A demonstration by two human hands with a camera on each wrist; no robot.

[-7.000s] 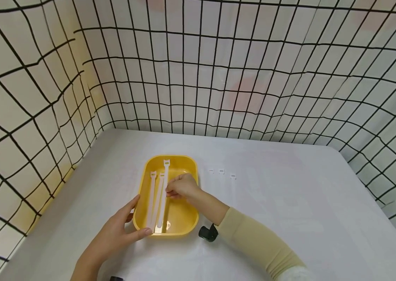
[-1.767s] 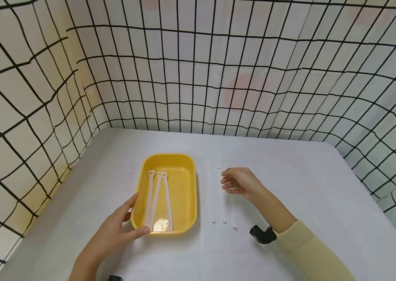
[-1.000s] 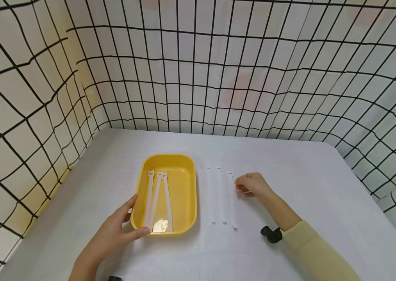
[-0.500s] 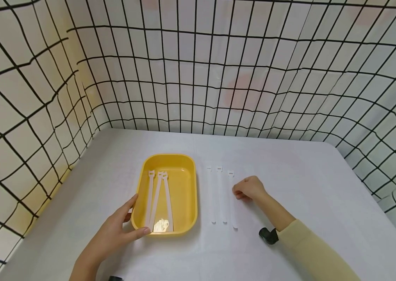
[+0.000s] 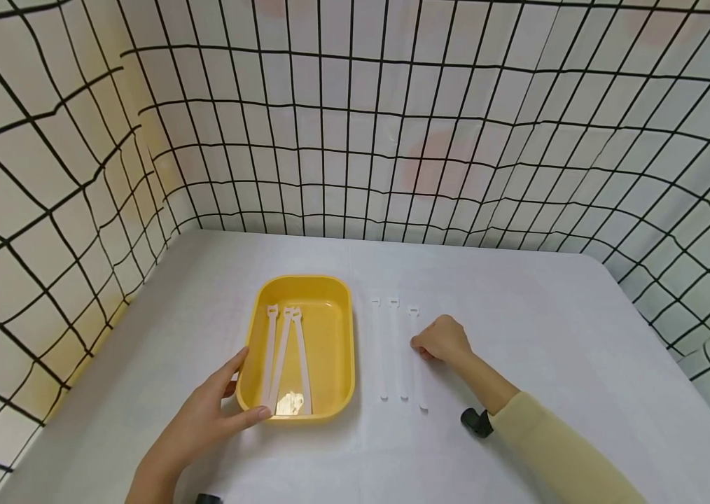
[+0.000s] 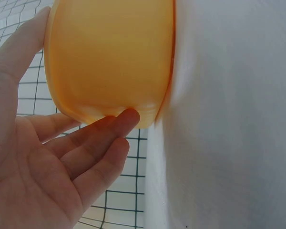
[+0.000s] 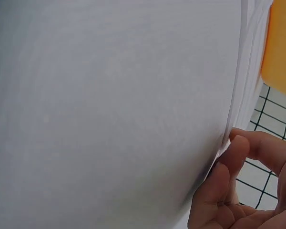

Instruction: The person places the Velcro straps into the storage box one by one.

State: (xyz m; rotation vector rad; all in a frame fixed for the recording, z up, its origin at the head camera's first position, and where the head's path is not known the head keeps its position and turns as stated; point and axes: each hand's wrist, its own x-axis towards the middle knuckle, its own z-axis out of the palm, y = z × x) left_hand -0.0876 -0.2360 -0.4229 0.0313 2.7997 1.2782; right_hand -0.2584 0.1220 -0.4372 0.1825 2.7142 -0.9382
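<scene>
My left hand [image 5: 206, 416] holds the near left corner of a yellow plastic tray [image 5: 330, 364], thumb along the front rim and fingers against the left wall. Three white strap cable ties [image 5: 302, 364] with slotted heads lie lengthwise inside. Right of the tray, three more white ties lie side by side on the white tabletop: a left one [image 5: 383, 357], a middle one [image 5: 401, 357] and a right one [image 5: 419, 385]. My right hand [image 5: 443, 339] pinches the right tie below its head, thumb and index fingertips at its edge in the right wrist view.
A black grid fence [image 5: 355, 140] encloses the white table [image 5: 519, 301] at the back and both sides. A black wrist camera [image 5: 477, 423] hangs under the right wrist, close to the tabletop. A second black piece [image 5: 209, 498] shows at the bottom edge.
Seven seconds ago my right hand was in the tray at a tie; since then it has moved right to the table ties. Lately it has closed in leftward onto the right tie. The left hand stays put.
</scene>
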